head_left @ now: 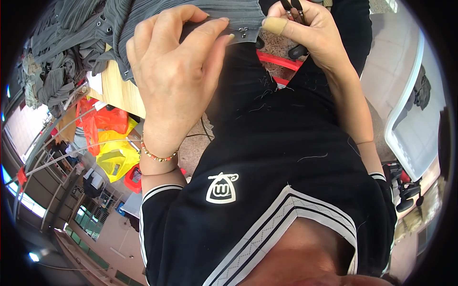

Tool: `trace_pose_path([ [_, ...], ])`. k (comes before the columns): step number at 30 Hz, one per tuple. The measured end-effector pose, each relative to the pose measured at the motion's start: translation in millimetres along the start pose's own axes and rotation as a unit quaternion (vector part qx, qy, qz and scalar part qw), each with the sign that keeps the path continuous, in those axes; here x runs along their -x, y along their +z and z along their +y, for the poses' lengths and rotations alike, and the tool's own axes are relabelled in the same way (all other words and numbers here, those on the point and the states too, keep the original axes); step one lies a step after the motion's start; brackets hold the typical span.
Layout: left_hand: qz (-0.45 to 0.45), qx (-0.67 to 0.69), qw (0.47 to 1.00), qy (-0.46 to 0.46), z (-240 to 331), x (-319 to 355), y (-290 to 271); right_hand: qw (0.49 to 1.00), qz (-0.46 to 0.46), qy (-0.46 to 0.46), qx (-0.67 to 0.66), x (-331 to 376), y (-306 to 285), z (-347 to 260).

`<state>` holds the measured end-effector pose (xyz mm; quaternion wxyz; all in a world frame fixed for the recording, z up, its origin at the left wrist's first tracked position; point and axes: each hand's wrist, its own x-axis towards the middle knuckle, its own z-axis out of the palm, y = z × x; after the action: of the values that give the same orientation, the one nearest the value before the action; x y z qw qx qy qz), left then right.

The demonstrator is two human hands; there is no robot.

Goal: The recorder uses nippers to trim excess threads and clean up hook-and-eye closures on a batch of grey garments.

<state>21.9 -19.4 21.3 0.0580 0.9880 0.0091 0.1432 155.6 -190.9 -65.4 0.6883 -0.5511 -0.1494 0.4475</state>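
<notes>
A grey ribbed garment [191, 35] lies across the top of the view, with small metal hooks [242, 32] on its flat edge band. My left hand [174, 66] is curled over this cloth, thumb and fingertips closed on it beside the hooks. At the band's right end, my right hand [317, 33] grips small black thread snips [295, 6], their tips partly hidden by the fingers and the frame's top. Tan tape [275, 25] wraps the right thumb, which is close to or touching the cloth edge; I cannot tell which.
More grey garments [57, 71] are heaped at the left, by a pale wooden tabletop [125, 88]. Below it hang red [107, 117] and yellow plastic bags [117, 152]. A white, curved-rim tray or bin [405, 105] stands at the right. Loose threads lie on my black clothes.
</notes>
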Motion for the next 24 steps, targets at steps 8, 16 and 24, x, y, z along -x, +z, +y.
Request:
trace_pose_path([
  [8,0.057,0.046,0.994,0.077,-19.7,6.6,20.7,0.976,-0.101,-0.178,-0.072,-8.6,-3.2,11.8],
  [16,0.064,0.056,0.996,0.04,-9.4,10.3,22.1,0.912,-0.126,-0.389,-0.04,-12.9,0.5,26.1],
  [24,0.097,0.078,0.992,0.03,-12.4,11.8,27.2,0.998,0.037,-0.022,0.036,9.5,15.3,-1.3],
])
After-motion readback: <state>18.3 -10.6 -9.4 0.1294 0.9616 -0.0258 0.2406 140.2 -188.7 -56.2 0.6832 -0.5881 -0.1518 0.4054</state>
